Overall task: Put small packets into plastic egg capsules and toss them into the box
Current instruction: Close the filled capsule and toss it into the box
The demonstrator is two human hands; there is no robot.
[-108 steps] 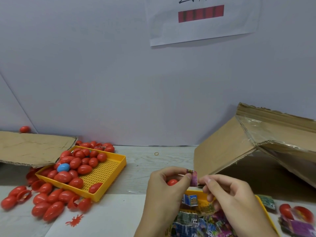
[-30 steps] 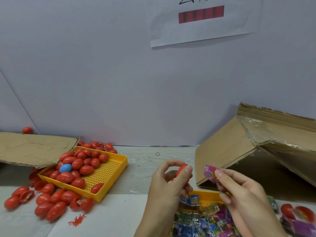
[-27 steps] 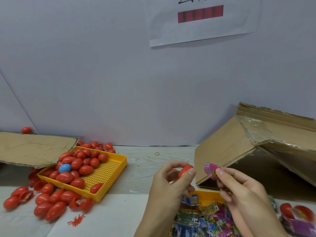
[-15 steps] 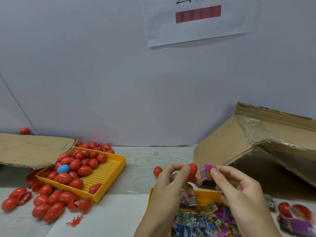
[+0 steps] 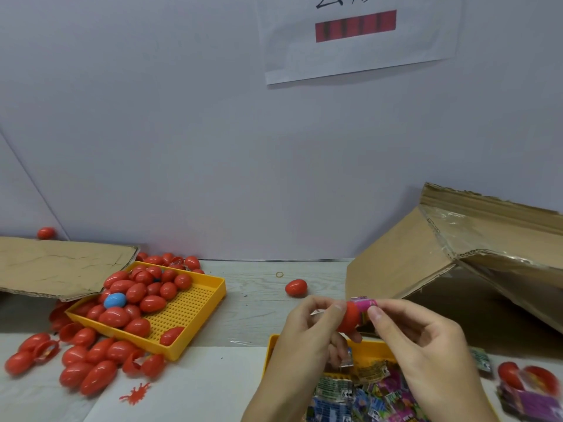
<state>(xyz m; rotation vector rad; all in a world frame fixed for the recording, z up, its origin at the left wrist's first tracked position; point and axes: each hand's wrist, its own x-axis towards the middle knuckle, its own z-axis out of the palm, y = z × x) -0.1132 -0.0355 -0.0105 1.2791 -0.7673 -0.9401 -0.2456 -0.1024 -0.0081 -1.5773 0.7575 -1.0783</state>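
At centre right of the frame my left hand (image 5: 307,327) grips the red capsule half (image 5: 350,318), my right hand (image 5: 405,327) pinches the pink packet (image 5: 362,304) at its mouth, and a crooked push may crumple the packet or make it slip out

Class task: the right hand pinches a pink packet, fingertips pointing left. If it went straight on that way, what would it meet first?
Probably the red capsule half gripped by the left hand; the right hand holds the pink packet at its mouth already.
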